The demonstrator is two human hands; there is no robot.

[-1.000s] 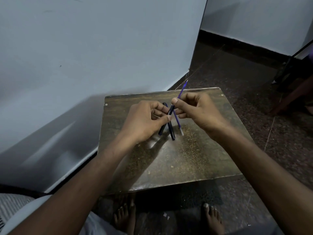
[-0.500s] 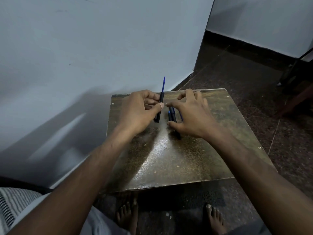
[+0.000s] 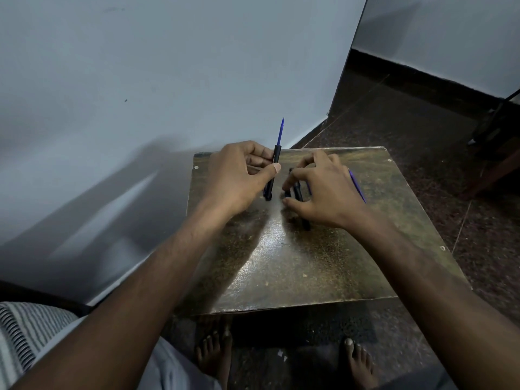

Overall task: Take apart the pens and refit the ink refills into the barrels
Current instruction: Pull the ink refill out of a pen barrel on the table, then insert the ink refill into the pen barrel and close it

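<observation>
Left hand (image 3: 236,181) pinches an upright black barrel (image 3: 273,175), blue refill (image 3: 280,132) protruding; right hand (image 3: 323,192) pinches a black pen (image 3: 299,198) near the table's (image 3: 309,271) far edge.

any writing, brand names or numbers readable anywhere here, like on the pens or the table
None can be read.
Black pen barrel in the left hand, blue refill sticking out of its top: no print visible.
Dark pen parts under the right hand: too dark and blurred to tell.
Purple refill lying on the table: bare.
Table and wall: no labels or signs.
</observation>
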